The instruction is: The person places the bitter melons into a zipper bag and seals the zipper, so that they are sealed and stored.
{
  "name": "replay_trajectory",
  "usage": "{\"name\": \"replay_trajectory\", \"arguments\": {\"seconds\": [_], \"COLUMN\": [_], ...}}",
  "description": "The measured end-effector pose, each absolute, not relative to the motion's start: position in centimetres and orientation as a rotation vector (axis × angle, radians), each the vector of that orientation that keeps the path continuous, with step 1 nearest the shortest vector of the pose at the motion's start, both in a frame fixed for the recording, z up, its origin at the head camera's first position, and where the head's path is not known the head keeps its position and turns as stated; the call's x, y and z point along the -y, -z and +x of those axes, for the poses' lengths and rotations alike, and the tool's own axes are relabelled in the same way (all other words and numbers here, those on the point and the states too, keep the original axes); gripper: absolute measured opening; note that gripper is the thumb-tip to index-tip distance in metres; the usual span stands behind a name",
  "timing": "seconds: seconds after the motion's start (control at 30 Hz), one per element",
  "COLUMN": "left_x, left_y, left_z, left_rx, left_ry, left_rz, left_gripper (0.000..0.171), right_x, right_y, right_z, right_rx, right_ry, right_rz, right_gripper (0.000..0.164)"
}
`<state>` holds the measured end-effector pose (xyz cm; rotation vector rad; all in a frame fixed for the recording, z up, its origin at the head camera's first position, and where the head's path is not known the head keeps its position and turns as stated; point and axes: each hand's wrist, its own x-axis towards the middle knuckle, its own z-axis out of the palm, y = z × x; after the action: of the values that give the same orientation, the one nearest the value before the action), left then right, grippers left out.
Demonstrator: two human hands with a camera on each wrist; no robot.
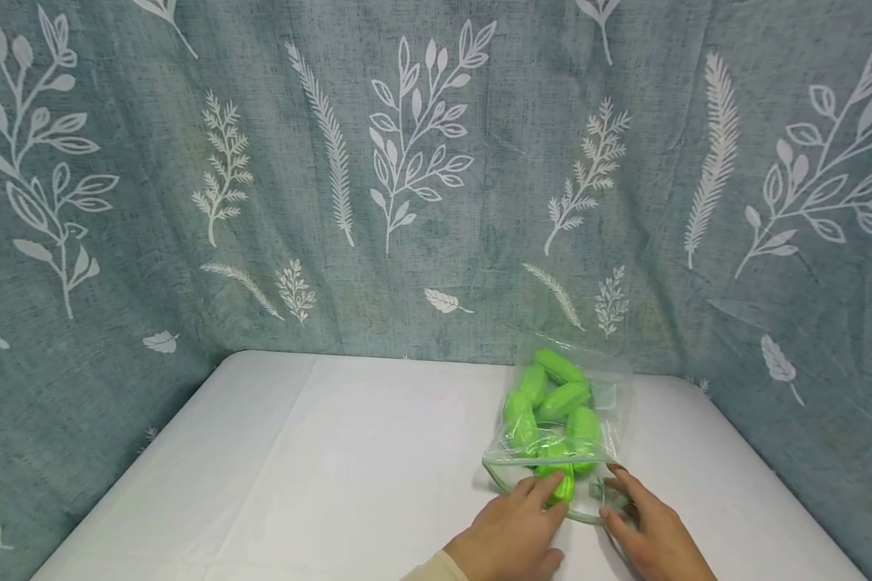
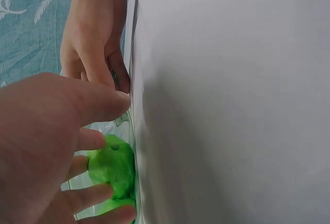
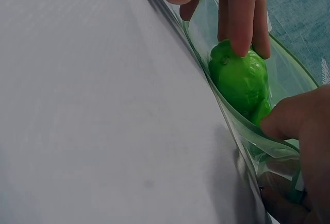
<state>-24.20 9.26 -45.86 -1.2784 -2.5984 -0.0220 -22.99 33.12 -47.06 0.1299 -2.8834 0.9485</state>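
Observation:
A clear zip bag [image 1: 614,432] with a green-edged mouth lies at the right of the table, its opening toward me. Inside are several glossy green ribbed pieces shaped like cucumbers [image 1: 521,424]. One green cucumber-like piece [image 3: 240,82] sits right in the mouth, its rounded end showing. My left hand [image 1: 512,524] reaches to it, fingers extended and fingertips on its top, thumb apart. At the right corner of the mouth, my right hand [image 1: 650,524] pinches the bag's edge between thumb and fingers, holding the mouth apart.
A white cloth covers the table [image 1: 349,468]. Behind it and along both sides hangs a blue-green curtain [image 1: 443,202] with white leaf prints. The far end of the bag reaches the table's back edge.

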Motion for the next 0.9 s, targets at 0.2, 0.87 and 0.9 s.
{"name": "replay_trajectory", "arguments": {"seconds": [0.2,0.87,0.9], "left_x": [-9.41,-9.99,-10.01], "left_y": [46.05,46.04,46.05], "left_z": [-24.58,-25.18,-25.22], "left_rx": [2.592,2.629,2.633], "left_ry": [0.045,0.06,0.069], "left_rz": [-1.247,-1.171,-1.173], "left_gripper": [0.051,0.056,0.056], "right_x": [-33.09,-33.09,-33.14], "right_y": [47.04,47.09,47.13], "right_z": [-22.98,-22.7,-22.62], "right_rx": [2.883,2.836,2.823], "right_ry": [-0.948,-0.946,-0.934], "right_rz": [0.132,0.125,0.133], "right_gripper": [0.069,0.064,0.063]}}
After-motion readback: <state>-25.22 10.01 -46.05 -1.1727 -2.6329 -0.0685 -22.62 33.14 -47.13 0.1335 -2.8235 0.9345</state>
